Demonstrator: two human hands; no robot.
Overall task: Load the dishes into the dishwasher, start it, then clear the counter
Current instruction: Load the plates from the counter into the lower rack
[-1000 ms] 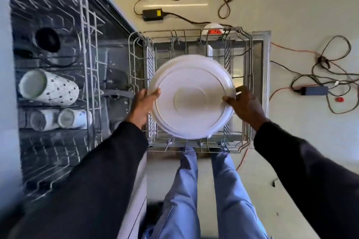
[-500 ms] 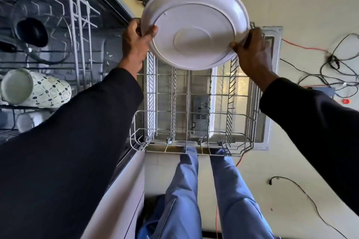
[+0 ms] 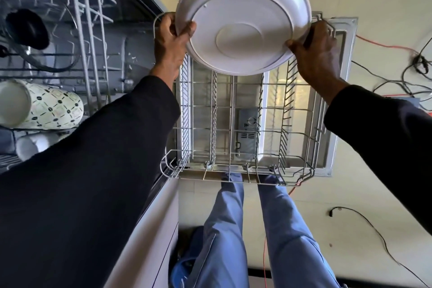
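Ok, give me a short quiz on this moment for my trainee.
1. True or false: no hand touches the large round white plate.
2. Of the left hand and right hand, which grips the plate's rim? A) left only B) right only C) both
3. Fill in: beside the pulled-out grey wire rack, the patterned white mug lies on its ____.
Key: 1 false; 2 C; 3 side.

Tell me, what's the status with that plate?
Left hand, right hand grip white plate by rim. Plate above lower rack, not yet slotted. Nothing visible in the way.
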